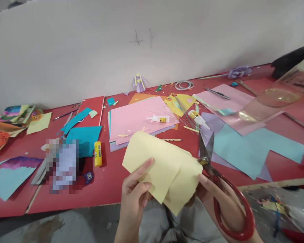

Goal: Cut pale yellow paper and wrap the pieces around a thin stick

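Observation:
My left hand (136, 187) pinches a sheet of pale yellow paper (159, 162) between thumb and fingers. The sheet is bent over on itself and held up over the table's front edge. Red-handled scissors (235, 197) hang on my right hand (218, 195), with the handle loop around it. Their blades point up and away from me, slightly apart, just right of the paper. The fingertips of that hand also touch the paper's right edge; its other fingers are hidden behind the sheet.
Pink sheets (136, 116) lie mid-table with a small glue bottle (160, 118) on top. A yellow glue stick (98, 154) stands left. Light blue paper (243, 148) and a bottle of pale liquid (271, 101) are right. A small paper dress figure (140, 83) leans against the wall.

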`<state>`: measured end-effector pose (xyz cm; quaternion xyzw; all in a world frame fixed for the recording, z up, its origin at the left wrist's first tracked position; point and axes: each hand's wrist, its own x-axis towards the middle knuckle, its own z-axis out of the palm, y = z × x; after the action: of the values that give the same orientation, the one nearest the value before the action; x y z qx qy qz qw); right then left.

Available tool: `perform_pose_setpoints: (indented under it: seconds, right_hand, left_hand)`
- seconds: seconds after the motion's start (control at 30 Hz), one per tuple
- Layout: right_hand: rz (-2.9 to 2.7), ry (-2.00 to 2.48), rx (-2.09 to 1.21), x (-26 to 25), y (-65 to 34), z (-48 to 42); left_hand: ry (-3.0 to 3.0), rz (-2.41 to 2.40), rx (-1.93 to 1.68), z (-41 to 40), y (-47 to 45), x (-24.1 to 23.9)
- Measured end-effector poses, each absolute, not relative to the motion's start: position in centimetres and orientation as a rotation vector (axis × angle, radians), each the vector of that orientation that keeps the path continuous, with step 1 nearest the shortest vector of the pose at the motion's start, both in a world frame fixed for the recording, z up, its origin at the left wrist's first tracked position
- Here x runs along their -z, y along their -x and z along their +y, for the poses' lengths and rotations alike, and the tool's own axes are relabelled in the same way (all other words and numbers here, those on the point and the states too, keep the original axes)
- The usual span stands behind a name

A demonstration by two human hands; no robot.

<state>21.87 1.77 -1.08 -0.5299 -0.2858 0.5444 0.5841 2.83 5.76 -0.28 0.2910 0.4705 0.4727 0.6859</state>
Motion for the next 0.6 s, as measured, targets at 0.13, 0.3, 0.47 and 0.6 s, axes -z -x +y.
perform_pose_setpoints:
  seconds: [0.13, 0.3, 0.47, 0.6]
  right_hand:
    - [-0.479, 1.158, -1.418, 0.6, -21.1, 2.0]
    - [-0.397, 1.171, -1.262, 0.8, -19.9, 2.0]
    - [-0.386, 1.249, -1.022, 0.4, -19.0, 1.9]
    - [-0.474, 1.291, -0.974, 0.9, -18.5, 1.2]
  left_hand:
    - [-0.764, 1.155, -1.007, 6.3, -2.5, 0.0]
    - [-0.965, 1.226, -1.108, 5.9, -2.0, 0.1]
    - [-1.014, 1.144, -0.989, 4.2, -1.8, 0.8]
    - [-1.057, 1.058, -0.905, 3.3, -2.7, 1.2]
